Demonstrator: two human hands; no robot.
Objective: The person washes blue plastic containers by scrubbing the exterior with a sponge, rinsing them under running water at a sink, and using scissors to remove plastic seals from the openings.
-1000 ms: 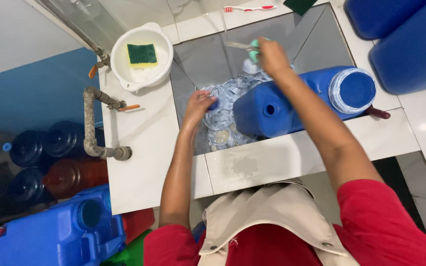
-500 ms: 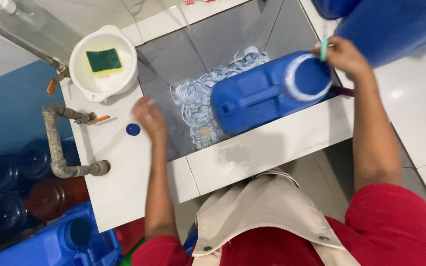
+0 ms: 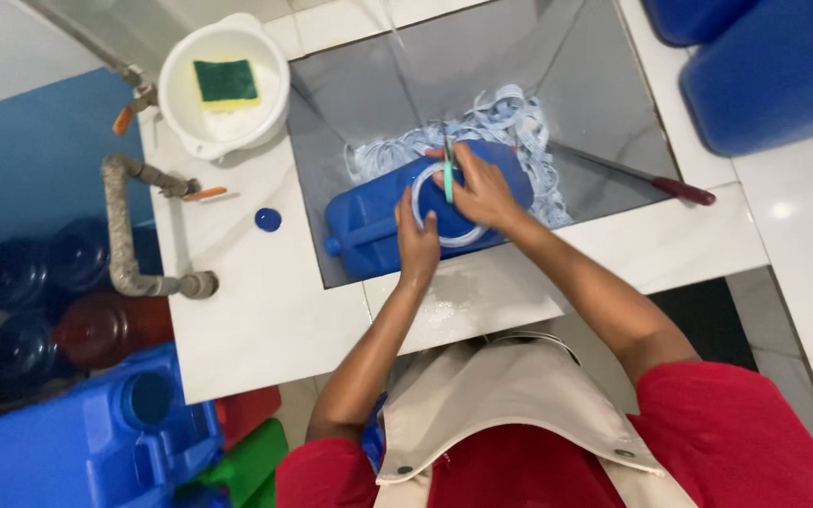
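Near the centre of the frame, a blue plastic jerrycan (image 3: 378, 230) lies on its side in a grey sink basin (image 3: 595, 85) set into the white tiled tabletop (image 3: 265, 310). Both bare hands are on it. The left hand (image 3: 418, 246) lies on the can's top with fingers flat and spread, its grip released, pressing beside a white ring (image 3: 463, 235) that circles the can's wide mouth. The right hand (image 3: 484, 191) is clenched around a thin green tool (image 3: 447, 179), which stands roughly upright in the frame just above the ring. Behind the can, toward the upper middle, a pile of pale blue-white plastic strips (image 3: 510, 118) fills the basin floor, and a long tool with a dark red handle (image 3: 684, 191) lies across the basin's right edge. At upper left a white bowl (image 3: 185, 94) holds a green and yellow sponge (image 3: 225, 81). A small blue cap (image 3: 268, 219) lies on the tabletop left of the basin, near a grey pipe (image 3: 124, 235). More blue containers (image 3: 764, 75) stand at upper right.
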